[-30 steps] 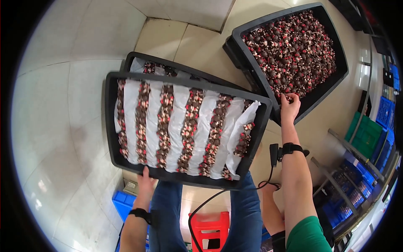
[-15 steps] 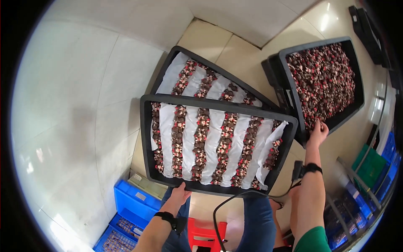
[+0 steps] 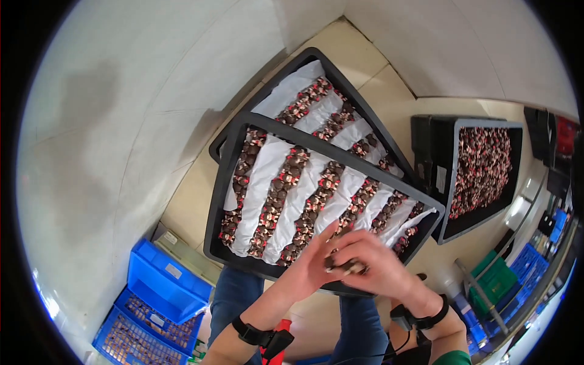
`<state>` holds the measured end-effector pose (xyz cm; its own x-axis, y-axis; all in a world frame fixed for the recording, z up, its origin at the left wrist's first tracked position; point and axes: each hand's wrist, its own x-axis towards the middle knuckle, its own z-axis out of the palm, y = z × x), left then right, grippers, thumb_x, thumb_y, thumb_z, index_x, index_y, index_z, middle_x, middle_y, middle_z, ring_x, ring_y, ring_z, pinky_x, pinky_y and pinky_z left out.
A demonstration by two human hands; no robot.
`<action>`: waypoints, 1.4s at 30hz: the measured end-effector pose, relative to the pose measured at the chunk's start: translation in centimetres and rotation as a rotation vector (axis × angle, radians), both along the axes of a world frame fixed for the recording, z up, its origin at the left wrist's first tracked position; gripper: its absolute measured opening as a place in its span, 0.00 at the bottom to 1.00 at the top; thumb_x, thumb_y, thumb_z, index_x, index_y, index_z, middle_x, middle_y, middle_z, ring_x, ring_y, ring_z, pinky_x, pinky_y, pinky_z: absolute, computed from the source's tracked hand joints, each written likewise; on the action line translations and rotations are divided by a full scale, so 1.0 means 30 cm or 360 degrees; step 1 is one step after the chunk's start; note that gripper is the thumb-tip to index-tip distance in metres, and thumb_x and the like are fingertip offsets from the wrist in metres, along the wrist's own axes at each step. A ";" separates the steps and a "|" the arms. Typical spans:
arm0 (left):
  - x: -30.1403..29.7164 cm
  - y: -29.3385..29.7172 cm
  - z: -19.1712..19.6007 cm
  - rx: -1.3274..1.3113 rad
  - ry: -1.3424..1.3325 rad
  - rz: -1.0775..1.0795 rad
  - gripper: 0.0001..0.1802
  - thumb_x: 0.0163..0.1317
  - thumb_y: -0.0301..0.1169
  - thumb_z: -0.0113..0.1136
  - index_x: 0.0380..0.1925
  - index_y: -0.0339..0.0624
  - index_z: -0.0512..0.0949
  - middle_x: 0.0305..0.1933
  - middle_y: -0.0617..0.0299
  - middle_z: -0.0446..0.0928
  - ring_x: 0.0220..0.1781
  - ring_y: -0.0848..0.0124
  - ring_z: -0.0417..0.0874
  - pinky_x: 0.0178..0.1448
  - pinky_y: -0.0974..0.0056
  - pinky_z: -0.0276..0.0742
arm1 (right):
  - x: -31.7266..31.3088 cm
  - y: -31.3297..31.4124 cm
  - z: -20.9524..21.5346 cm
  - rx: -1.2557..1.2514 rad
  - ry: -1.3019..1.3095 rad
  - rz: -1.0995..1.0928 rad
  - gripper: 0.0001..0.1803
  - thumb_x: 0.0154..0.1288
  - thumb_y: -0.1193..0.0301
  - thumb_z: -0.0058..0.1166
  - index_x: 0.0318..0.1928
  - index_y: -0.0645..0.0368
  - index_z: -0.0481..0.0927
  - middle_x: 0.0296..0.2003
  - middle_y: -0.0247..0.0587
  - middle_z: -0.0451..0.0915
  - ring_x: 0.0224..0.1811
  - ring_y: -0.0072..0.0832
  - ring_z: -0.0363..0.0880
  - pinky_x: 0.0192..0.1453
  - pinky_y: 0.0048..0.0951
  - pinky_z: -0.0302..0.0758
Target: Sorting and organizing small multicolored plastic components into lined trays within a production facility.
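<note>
At lower centre of the frame, the right hand grasps small dark-and-pale pieces in its fingers, over the black tray. The left hand is just beside it; whether its fingers grip anything, I cannot tell.

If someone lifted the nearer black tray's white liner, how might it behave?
The white liner looks floppy, given its wrinkles and folds. It is probably light, its edges looking thin. Its brown pieces, rowed between folds, might tumble.
</note>
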<state>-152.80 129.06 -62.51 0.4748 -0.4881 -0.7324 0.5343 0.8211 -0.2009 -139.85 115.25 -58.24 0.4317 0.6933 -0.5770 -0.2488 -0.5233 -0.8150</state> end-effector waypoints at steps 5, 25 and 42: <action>-0.020 0.115 -0.048 -0.0392 0.0111 0.0258 0.26 0.73 0.52 0.36 0.65 0.55 0.63 0.69 0.48 0.64 0.71 0.53 0.64 0.71 0.49 0.63 | -0.067 0.172 -0.038 0.0134 -0.0376 0.0592 0.21 0.48 0.71 0.68 0.44 0.50 0.77 0.51 0.33 0.72 0.48 0.37 0.77 0.46 0.36 0.80; -0.008 0.073 -0.157 -0.0697 -0.0037 0.0333 0.20 0.70 0.48 0.50 0.51 0.46 0.72 0.62 0.48 0.70 0.69 0.47 0.67 0.58 0.35 0.76 | 0.116 -0.329 -0.373 -0.1212 -0.1077 0.0246 0.19 0.57 0.63 0.63 0.48 0.54 0.77 0.41 0.40 0.80 0.46 0.41 0.77 0.53 0.41 0.68; -0.101 -0.017 -0.146 -0.0476 0.0013 -0.0100 0.20 0.68 0.45 0.53 0.50 0.42 0.72 0.58 0.48 0.71 0.63 0.48 0.73 0.48 0.47 0.84 | -0.268 -0.380 -0.322 -0.1379 -0.0938 -0.0242 0.21 0.54 0.67 0.63 0.51 0.46 0.78 0.37 0.34 0.78 0.42 0.36 0.76 0.51 0.39 0.65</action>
<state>-155.82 128.55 -66.90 0.4312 -0.7109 -0.5556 0.5797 0.6902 -0.4332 -147.89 103.84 -67.89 0.8524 0.0603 -0.5194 -0.0474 -0.9803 -0.1916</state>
